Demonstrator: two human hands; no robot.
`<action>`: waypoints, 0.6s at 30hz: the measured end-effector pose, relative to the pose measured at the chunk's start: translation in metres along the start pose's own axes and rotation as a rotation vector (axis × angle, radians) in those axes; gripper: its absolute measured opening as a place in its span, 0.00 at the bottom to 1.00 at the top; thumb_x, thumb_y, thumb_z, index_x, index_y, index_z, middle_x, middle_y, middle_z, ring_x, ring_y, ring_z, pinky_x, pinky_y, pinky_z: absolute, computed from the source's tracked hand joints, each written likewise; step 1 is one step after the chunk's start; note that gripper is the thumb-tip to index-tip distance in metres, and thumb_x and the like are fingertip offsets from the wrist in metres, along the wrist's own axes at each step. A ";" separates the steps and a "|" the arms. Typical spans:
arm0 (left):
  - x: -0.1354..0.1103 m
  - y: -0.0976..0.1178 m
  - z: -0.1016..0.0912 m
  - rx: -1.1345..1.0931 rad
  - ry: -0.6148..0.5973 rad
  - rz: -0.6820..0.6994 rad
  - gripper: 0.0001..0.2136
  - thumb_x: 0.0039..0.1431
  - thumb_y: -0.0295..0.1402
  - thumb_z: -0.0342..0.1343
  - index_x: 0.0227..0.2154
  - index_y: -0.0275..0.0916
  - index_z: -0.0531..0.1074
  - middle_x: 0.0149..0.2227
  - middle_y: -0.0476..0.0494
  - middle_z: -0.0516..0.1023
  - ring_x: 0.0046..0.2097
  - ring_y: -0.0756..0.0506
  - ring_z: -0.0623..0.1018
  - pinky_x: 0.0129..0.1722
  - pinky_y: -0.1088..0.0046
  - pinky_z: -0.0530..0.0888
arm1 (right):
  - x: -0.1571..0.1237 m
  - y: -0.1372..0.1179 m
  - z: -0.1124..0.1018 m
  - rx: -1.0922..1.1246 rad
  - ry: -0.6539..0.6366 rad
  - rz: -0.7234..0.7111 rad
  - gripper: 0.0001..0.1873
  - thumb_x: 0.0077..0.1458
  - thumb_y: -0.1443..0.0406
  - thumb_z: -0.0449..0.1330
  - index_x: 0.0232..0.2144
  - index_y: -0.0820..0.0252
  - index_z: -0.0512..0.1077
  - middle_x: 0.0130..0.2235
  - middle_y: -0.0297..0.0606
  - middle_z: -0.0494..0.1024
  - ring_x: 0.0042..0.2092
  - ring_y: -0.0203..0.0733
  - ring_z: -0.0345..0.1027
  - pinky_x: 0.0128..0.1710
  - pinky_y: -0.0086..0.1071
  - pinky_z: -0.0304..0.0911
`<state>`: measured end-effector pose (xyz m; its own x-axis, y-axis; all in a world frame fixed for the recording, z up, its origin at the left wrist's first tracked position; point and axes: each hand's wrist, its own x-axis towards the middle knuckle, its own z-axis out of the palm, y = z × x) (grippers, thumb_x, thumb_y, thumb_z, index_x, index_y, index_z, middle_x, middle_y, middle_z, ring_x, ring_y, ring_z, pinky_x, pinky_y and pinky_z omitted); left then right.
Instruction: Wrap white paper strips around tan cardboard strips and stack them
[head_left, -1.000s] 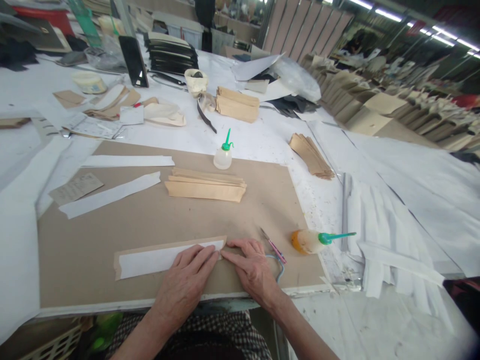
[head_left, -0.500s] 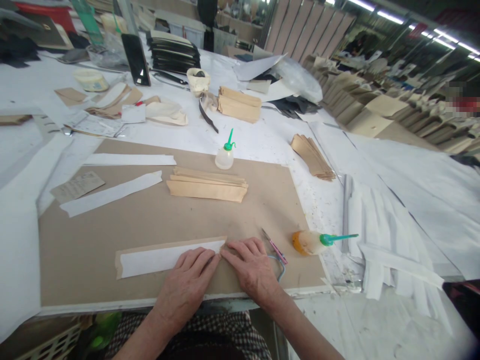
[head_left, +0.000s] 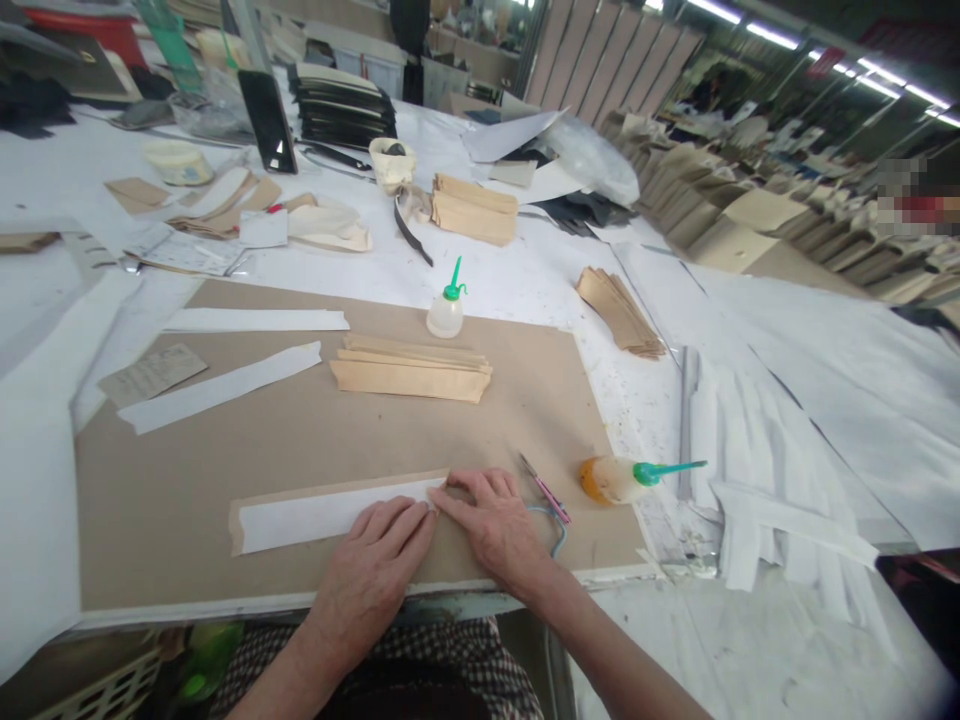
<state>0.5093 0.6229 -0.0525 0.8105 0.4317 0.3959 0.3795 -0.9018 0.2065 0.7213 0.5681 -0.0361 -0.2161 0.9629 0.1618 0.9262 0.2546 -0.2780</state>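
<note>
A long tan strip (head_left: 234,530) with a narrower white strip (head_left: 292,522) laid on top lies near the front edge of the brown board. My left hand (head_left: 379,570) rests on the strip's right part, fingers nearly flat and side by side. At the strip's right end, my right hand (head_left: 495,525) has its fingers bent and pressed on the tan edge, its thumb meeting the left fingertips. The fingers hide that end, so its fold cannot be made out. Close to my right hand are a pink-handled pointed tool (head_left: 551,495) and a loop of blue cord (head_left: 559,535).
The brown board (head_left: 360,440) carries a stack of tan strips (head_left: 412,380), white strips (head_left: 225,385) and a green-tipped bottle (head_left: 446,315). An amber-liquid bottle (head_left: 611,480) lies at its right edge. White strips (head_left: 750,480) hang over the table's right side. A phone (head_left: 268,120) stands behind.
My right hand has shifted slightly left, its thumb and fingers now farther over the strip's end. My left hand stays nearly in place. The whole view has moved a little.
</note>
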 end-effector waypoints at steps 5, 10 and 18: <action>0.000 0.000 -0.001 0.002 -0.015 -0.014 0.17 0.71 0.28 0.43 0.54 0.30 0.72 0.52 0.33 0.76 0.55 0.36 0.69 0.55 0.54 0.69 | -0.002 0.004 -0.006 0.245 0.144 0.019 0.21 0.64 0.76 0.51 0.52 0.54 0.73 0.52 0.41 0.72 0.54 0.43 0.66 0.55 0.39 0.63; 0.002 0.001 -0.002 -0.014 0.010 -0.008 0.16 0.71 0.28 0.43 0.51 0.29 0.73 0.51 0.34 0.76 0.54 0.36 0.69 0.55 0.55 0.68 | -0.004 0.003 -0.005 0.239 0.165 -0.007 0.18 0.63 0.75 0.54 0.47 0.53 0.76 0.51 0.40 0.73 0.52 0.43 0.66 0.53 0.40 0.64; 0.001 0.000 -0.002 -0.037 0.018 -0.007 0.15 0.70 0.28 0.45 0.49 0.29 0.74 0.51 0.34 0.76 0.54 0.36 0.69 0.55 0.56 0.67 | 0.001 0.007 0.000 0.211 0.115 -0.021 0.18 0.63 0.75 0.55 0.46 0.51 0.77 0.51 0.38 0.72 0.50 0.43 0.66 0.50 0.41 0.61</action>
<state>0.5095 0.6231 -0.0500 0.7993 0.4388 0.4106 0.3685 -0.8976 0.2420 0.7274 0.5710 -0.0380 -0.1865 0.9436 0.2734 0.8341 0.2991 -0.4634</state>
